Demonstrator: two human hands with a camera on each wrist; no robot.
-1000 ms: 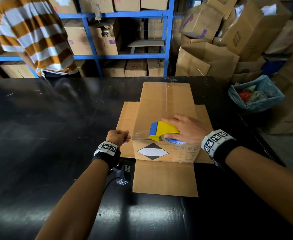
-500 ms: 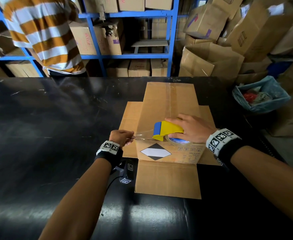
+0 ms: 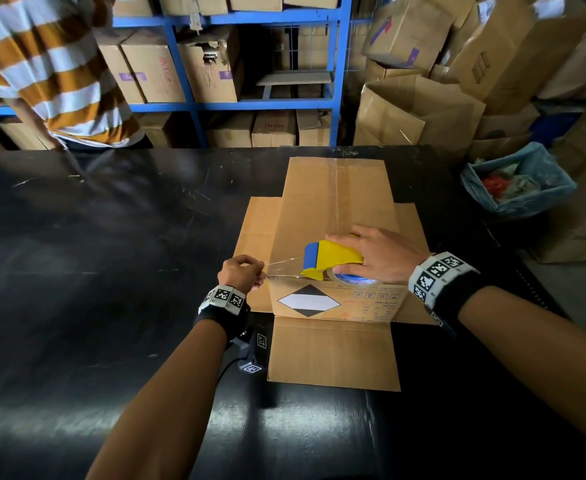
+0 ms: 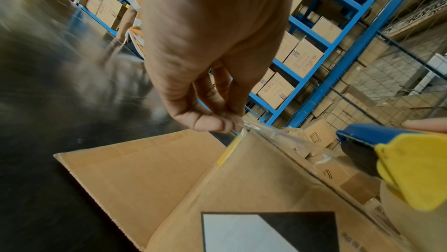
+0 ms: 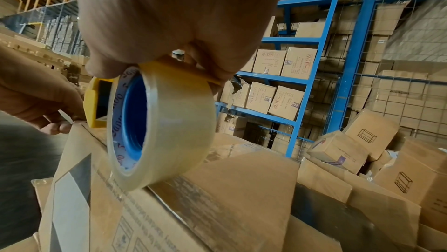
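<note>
Left hand (image 3: 241, 271): thumb and fingertips pinch the free end of a clear tape strip (image 3: 284, 268), just off the box's near-left corner.
Right hand (image 3: 378, 252): fingers curl over a yellow-and-blue plastic tape dispenser (image 3: 331, 258), whose roll rests on the box's near top edge.
Brown cardboard box (image 3: 336, 202): sits on the black table (image 3: 111, 271), flaps splayed, centre seam taped.
Change: barely any; the strip stays taut and both hands hold position.
Meaning: the strip is probably being lined up and still has to be pressed down.

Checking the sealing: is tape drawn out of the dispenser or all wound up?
Drawn out: a clear strip spans from the dispenser in the right hand to the left hand, which pinches its end.
</note>
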